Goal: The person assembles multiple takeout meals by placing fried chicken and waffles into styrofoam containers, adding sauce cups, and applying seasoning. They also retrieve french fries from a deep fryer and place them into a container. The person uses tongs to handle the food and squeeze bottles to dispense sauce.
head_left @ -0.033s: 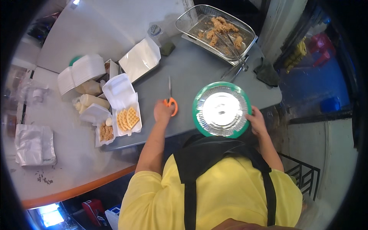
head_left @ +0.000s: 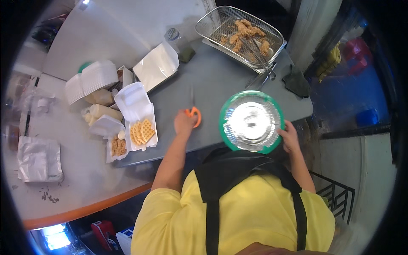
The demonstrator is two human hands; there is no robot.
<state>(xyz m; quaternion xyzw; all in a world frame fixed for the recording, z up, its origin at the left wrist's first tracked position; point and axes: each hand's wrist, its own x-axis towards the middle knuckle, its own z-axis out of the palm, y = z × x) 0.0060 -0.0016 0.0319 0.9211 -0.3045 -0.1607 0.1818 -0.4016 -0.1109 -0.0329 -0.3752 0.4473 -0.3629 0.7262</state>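
Observation:
My left hand (head_left: 184, 123) is closed around one handle loop of orange-handled scissors (head_left: 196, 117), whose blurred blades point away from me over the grey table. With my right hand (head_left: 290, 136) I grip the right rim of a round green container (head_left: 225, 137) at the table's near edge. Its top is a shiny, fluted, clear or foil-like cover (head_left: 250, 121) with strong glare, so what lies under it is hidden. Left of the scissors stands an open white clamshell box (head_left: 135, 98) with waffle pieces (head_left: 142, 132). Beside it, a second white box (head_left: 104, 126) holds fried pieces (head_left: 118, 145) and a small white cup (head_left: 122, 134).
A wire basket (head_left: 204, 32) with fried chicken (head_left: 246, 32) and metal tongs (head_left: 267, 68) stands at the back right, near a dark cloth (head_left: 296, 81). Paper sheets (head_left: 157, 67), a shaker (head_left: 173, 35), stacked white boxes (head_left: 99, 74) and squeeze bottles (head_left: 104, 112) line the back left.
The scissors and my left hand have shifted slightly right. The round green container has also slid a little to the right with my right hand.

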